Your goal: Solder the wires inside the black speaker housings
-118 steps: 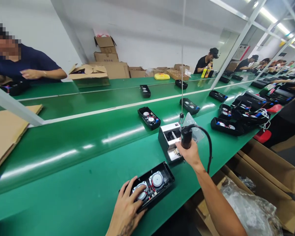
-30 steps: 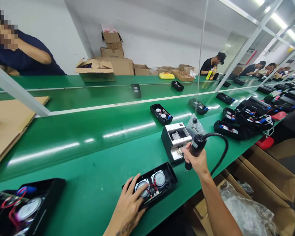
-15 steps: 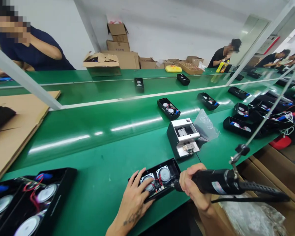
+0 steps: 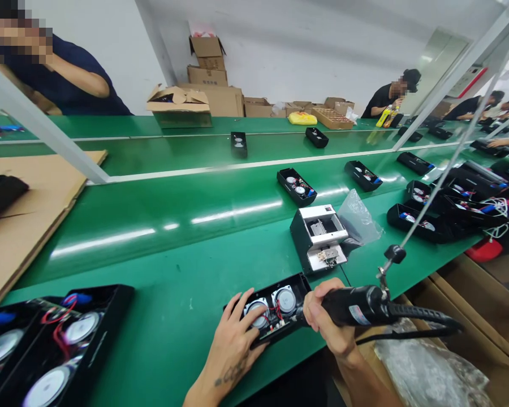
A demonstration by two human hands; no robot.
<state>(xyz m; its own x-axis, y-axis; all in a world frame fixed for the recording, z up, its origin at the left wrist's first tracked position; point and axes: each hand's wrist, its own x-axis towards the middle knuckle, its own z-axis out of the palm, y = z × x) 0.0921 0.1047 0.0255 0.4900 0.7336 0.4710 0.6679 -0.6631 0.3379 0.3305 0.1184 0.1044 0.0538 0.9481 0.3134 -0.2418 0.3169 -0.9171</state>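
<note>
My left hand [image 4: 237, 336] grips the left end of a black speaker box [image 4: 268, 343] that lies open side up on the green bench. Its fingers reach over the rim and onto one round speaker, and the thumb is at the near wall. A second round speaker [image 4: 285, 300], red wires and a small circuit board show inside. My right hand [image 4: 327, 316] is closed round the front of a black electric screwdriver [image 4: 356, 305], held nearly level. The driver's nose points into the right end of the box; fingers and box wall hide the tip.
Behind the box stands a black and silver screw feeder [image 4: 320, 237] beside a clear plastic bag [image 4: 358, 217]. More speaker boxes [image 4: 297, 186] lie on the green belt, with others at left and right. A rod [image 4: 432, 198] carries the screwdriver. Several co-workers sit across and farther right.
The screwdriver and my right hand have shifted slightly left, and the driver's nose is deeper in the box's right end. My left hand stays on the box.
</note>
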